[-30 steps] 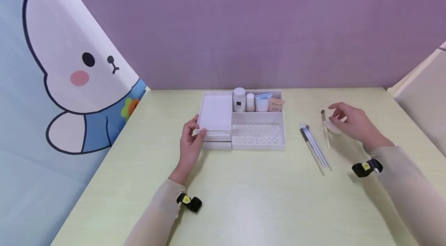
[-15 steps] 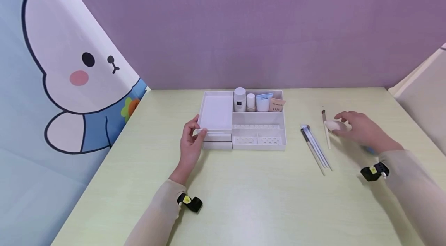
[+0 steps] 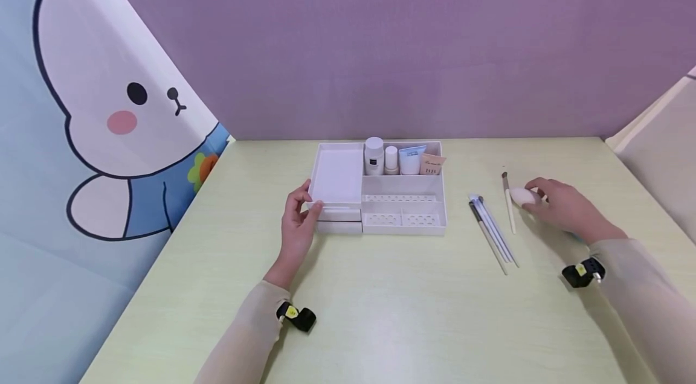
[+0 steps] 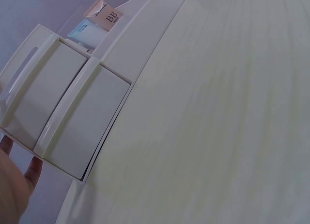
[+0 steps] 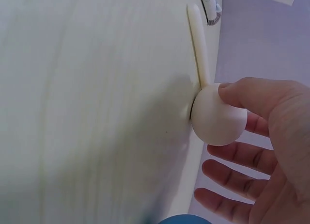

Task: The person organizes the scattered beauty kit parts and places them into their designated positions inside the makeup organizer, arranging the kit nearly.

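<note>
At the right, my right hand (image 3: 568, 208) pinches a white egg-shaped makeup sponge (image 3: 524, 197) between thumb and index finger. In the right wrist view the thumb lies on top of the sponge (image 5: 219, 118) and the other fingers are spread below it. A makeup brush (image 3: 508, 203) with a pale handle lies right beside the sponge. My left hand (image 3: 298, 224) grips the left side of a white cosmetics organizer (image 3: 403, 230), its thumb at the front corner. Two drawers show low on the organizer's front in the left wrist view, the nearer drawer (image 4: 87, 120) fully shut.
The organizer's back row holds a white bottle (image 3: 374, 157), a smaller bottle (image 3: 391, 160), a blue-and-white tube (image 3: 411, 160) and a peach tube (image 3: 432, 164). Several brushes (image 3: 492, 233) lie between organizer and right hand. Part of a blue object (image 5: 185, 219) shows under the right wrist.
My right hand has drawn back to the right and slightly nearer, its fingers coming round the sponge, which has shifted a little rightward. The left hand keeps its place on the organizer.
</note>
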### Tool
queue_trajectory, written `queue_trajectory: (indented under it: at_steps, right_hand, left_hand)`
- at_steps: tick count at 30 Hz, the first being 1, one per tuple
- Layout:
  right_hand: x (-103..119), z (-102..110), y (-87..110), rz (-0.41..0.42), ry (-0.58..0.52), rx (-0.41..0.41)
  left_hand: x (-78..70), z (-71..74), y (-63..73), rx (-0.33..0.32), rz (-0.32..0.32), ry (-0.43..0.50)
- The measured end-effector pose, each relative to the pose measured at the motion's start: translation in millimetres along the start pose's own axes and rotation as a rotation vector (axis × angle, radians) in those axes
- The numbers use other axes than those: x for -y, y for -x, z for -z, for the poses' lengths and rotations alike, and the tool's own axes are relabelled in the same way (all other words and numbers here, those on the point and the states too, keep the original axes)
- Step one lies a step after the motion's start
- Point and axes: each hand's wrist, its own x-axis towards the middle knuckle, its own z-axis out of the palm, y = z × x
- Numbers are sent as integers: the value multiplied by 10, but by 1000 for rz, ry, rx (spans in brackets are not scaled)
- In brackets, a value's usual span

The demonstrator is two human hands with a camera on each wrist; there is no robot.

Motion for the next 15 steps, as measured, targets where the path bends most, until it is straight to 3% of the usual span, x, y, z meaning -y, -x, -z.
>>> queue_trajectory:
  at_steps: [9, 15]
  right_hand:
    - [-12, 0, 2, -9, -29, 10]
    - [23, -1, -7, 32, -50, -37]
  left_hand:
    - [6, 10, 4, -1, -2, -5]
    - [0, 1, 4, -1, -9, 7]
